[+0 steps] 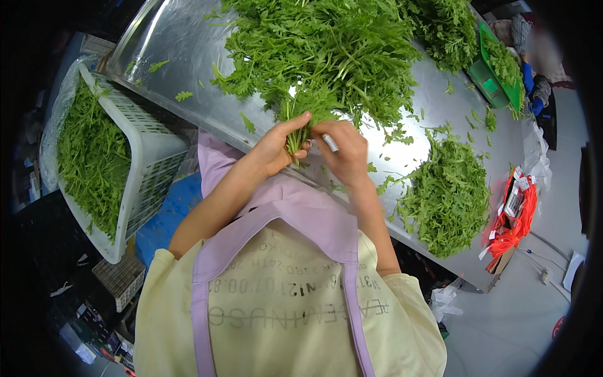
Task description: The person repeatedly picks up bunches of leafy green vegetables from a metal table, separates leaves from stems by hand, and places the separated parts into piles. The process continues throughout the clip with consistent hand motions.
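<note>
My left hand (278, 148) grips a small bunch of chrysanthemum greens (297, 134) by the stems, thumb laid across the front. Against the right side of that bunch, my right hand (344, 151) is curled, its fingertips partly hidden. A white cylindrical piece (330, 143) shows at its fingers; whether it is a finger wrap or a handle is unclear. Just beyond both hands lies a large heap of the same greens (330, 56) on a metal table (188, 56). A smaller pile of greens (447, 198) sits to the right of my right forearm.
To my left, a white plastic crate (155, 146) full of greens stands tilted. At the right are red ties (518, 221) with white tags. Farther back, a green scale tray (485, 52) holds greens beside another person's gloved hand (539, 94). Loose leaves (183, 96) dot the table.
</note>
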Demonstrator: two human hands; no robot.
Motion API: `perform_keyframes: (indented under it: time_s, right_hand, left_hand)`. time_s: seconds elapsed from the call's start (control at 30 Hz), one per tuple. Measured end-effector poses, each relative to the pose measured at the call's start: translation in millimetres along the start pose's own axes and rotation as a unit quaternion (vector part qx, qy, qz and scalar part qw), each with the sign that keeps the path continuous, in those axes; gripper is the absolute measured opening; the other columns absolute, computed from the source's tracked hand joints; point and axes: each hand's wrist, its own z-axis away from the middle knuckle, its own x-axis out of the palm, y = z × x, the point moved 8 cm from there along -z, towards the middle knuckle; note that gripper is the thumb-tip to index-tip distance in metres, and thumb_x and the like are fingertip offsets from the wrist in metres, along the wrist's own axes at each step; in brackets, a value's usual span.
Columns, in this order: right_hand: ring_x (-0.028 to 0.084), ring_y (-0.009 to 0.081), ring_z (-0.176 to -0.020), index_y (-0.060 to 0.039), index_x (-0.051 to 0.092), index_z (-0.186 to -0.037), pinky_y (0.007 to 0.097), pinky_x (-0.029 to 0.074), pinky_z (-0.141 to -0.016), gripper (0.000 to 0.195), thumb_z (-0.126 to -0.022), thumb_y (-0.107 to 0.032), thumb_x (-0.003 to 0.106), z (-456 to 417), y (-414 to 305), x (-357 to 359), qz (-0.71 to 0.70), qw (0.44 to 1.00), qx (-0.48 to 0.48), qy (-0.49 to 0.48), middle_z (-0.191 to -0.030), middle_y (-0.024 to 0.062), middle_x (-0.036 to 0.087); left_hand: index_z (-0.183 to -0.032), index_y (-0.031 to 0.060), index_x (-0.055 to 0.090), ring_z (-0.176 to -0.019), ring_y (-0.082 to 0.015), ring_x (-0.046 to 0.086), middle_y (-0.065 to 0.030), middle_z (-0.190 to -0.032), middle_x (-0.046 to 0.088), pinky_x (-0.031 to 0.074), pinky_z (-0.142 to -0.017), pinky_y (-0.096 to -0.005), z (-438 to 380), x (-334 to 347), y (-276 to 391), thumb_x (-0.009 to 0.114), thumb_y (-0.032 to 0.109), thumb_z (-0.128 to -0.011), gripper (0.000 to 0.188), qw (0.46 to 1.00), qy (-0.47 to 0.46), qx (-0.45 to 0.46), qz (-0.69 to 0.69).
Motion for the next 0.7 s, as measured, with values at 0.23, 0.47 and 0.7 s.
perform_keyframes:
  time_s: [0.23,0.47,0.7]
  right_hand:
    - [0.054,0.0171,-0.057,-0.0059,0.064,-0.082,0.0284,0.043,-0.051,0.016,-0.068,-0.01,0.068,-6,32,12,-0.011,0.983,0.183,0.003,-0.073,0.0049,0.061]
    - [0.058,0.0257,-0.052,-0.0073,0.06,-0.062,0.0353,0.044,-0.047,0.035,-0.063,-0.041,0.068,-9,60,62,0.253,0.941,0.176,-0.141,-0.06,0.0095,0.059]
    - [0.058,0.0265,-0.053,-0.0045,0.058,-0.06,0.0372,0.044,-0.049,0.023,-0.067,-0.026,0.061,7,82,58,0.22,0.933,0.236,-0.161,-0.057,0.0122,0.058]
  left_hand:
    - [-0.087,0.0033,0.05,-0.065,-0.0141,0.053,-0.0046,-0.077,0.055,0.047,-0.062,-0.0296,8,-45,41,0.047,0.02,-0.088,0.017,0.975,0.154,0.158,-0.015]
    - [-0.069,0.01,0.039,-0.05,-0.0075,0.032,0.0028,-0.06,0.035,0.03,-0.052,-0.0249,12,-42,52,0.047,0.017,-0.089,0.022,0.972,0.134,0.193,0.001]
    - [-0.067,0.0102,0.043,-0.047,-0.0069,0.031,0.0046,-0.056,0.034,0.031,-0.05,-0.0242,11,-49,50,0.055,0.009,-0.081,0.019,0.971,0.129,0.2,-0.011]
